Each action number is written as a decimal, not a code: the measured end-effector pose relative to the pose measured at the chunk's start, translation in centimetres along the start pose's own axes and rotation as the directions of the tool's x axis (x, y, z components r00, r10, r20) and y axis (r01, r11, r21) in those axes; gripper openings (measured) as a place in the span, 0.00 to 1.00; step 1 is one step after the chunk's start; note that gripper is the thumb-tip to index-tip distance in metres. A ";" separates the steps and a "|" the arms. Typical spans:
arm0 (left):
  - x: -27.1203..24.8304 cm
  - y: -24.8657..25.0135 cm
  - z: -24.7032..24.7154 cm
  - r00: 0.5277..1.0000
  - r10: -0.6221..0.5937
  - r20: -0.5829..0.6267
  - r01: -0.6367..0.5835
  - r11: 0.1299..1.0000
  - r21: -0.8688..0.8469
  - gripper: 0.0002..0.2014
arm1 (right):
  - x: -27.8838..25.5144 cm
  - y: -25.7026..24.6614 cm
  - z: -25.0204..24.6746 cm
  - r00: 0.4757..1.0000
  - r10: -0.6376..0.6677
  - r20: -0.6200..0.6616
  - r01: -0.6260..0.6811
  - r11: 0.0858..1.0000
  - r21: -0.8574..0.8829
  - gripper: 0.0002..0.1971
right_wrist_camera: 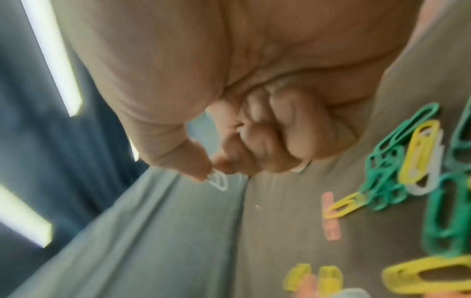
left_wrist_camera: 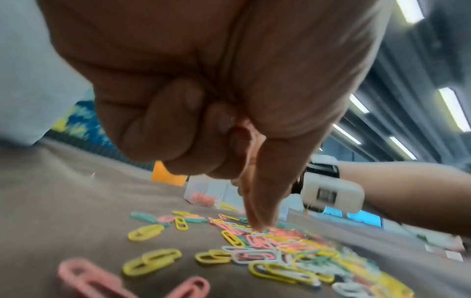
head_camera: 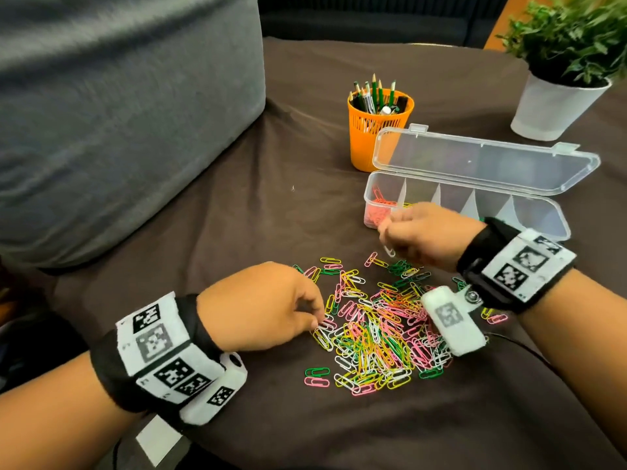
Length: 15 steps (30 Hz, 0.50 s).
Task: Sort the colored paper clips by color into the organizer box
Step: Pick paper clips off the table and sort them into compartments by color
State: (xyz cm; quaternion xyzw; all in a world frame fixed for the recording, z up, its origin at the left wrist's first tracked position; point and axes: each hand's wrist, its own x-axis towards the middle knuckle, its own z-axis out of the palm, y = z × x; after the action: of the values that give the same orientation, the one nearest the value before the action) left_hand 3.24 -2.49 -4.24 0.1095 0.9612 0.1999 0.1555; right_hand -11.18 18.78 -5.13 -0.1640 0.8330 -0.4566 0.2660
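Note:
A heap of pink, yellow, green, white and orange paper clips (head_camera: 373, 334) lies on the dark cloth. Behind it stands the clear organizer box (head_camera: 539, 218) with its lid up. Its leftmost compartment holds red-orange clips (head_camera: 378, 208). My right hand (head_camera: 390, 239) hovers between heap and box and pinches a white clip (head_camera: 388, 249) between thumb and forefinger; the right wrist view shows that white clip (right_wrist_camera: 218, 180) hanging from the fingertips. My left hand (head_camera: 317, 322) is at the heap's left edge. Its thumb and forefinger (left_wrist_camera: 257, 225) pinch down at a clip there, the other fingers curled.
An orange mesh cup of pencils (head_camera: 378, 130) stands just behind the box's left end. A potted plant in a white pot (head_camera: 556, 106) is at the far right. A grey cushion (head_camera: 118, 113) borders the cloth on the left.

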 end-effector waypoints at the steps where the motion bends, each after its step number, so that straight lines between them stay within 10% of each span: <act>1: 0.3 0.1 0.0 1.000 0.023 -0.002 -0.022 0.998 0.065 0.06 | -0.2 -0.2 -0.6 0.999 0.028 0.035 -0.038 0.941 0.335 0.11; 5: 0.8 0.8 0.7 0.993 0.105 0.044 -0.113 0.957 0.268 0.13 | -0.8 -0.3 -2.7 0.987 0.061 0.146 -0.155 0.544 0.824 0.02; 10: 0.7 1.1 1.5 0.985 0.164 0.053 -0.171 0.896 0.410 0.12 | -1.7 0.4 -4.4 0.991 0.136 0.013 -0.093 0.596 0.797 0.08; 15: 0.6 0.3 0.2 0.994 0.091 0.065 -0.090 0.996 -0.019 0.07 | -4.0 1.5 -8.3 0.987 0.137 -0.086 0.017 0.441 0.897 0.07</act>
State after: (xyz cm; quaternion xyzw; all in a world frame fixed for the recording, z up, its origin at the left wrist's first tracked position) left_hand 2.85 -1.99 -4.46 0.1581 0.9480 0.2105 0.1790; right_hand -12.96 27.21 -1.53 0.0646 0.4889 -0.8280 0.2667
